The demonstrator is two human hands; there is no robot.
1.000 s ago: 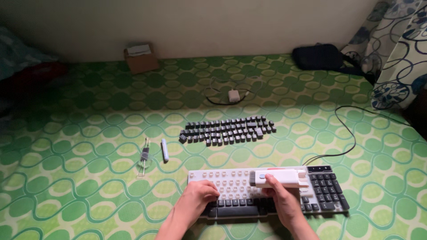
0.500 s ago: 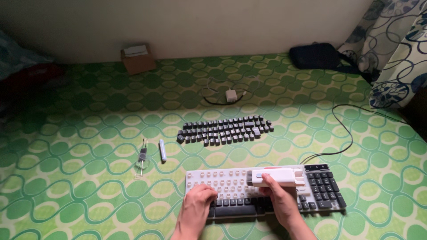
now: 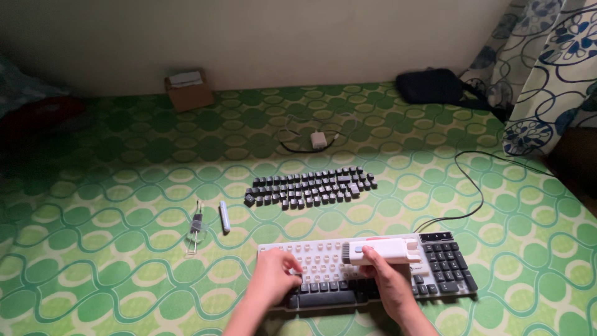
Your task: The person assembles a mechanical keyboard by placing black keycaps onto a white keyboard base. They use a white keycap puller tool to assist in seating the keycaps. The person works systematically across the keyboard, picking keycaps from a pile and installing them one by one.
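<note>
- Your right hand (image 3: 388, 283) is closed around a white cleaning brush (image 3: 382, 252), thumb on top, holding it lengthwise across the bare white part of the keyboard (image 3: 448, 267).
- Against the frame a second ago, the brush sits a little further left over the key posts, and its dark bristle end now points toward your left hand.
- Your left hand (image 3: 273, 279) has also crept slightly left; its fingers are curled down on the keyboard's lower left rows, pressing it flat. It grips nothing that can be made out.
- The keyboard itself has not shifted on the green patterned mat (image 3: 112, 249). Only the bottom row below your grip and the number pad to the right of the brush still carry dark keys.
- Beyond your grip, further up the mat, the removed keycaps (image 3: 311, 186) lie in tidy rows, unchanged.
- Up and to the left of your left hand lie a small white pen-shaped tool (image 3: 224, 216) and, just beside it, a wire keycap puller (image 3: 196, 225), both as they were.
- Far beyond, against the wall, stands a small cardboard box (image 3: 188, 92) with its flaps open and something pale inside; you cannot tell what it is.
- A white charger (image 3: 319, 139) with its cord lies between the keycaps and the wall, and a dark bag (image 3: 430, 86) sits far off to the right of your grip.
</note>
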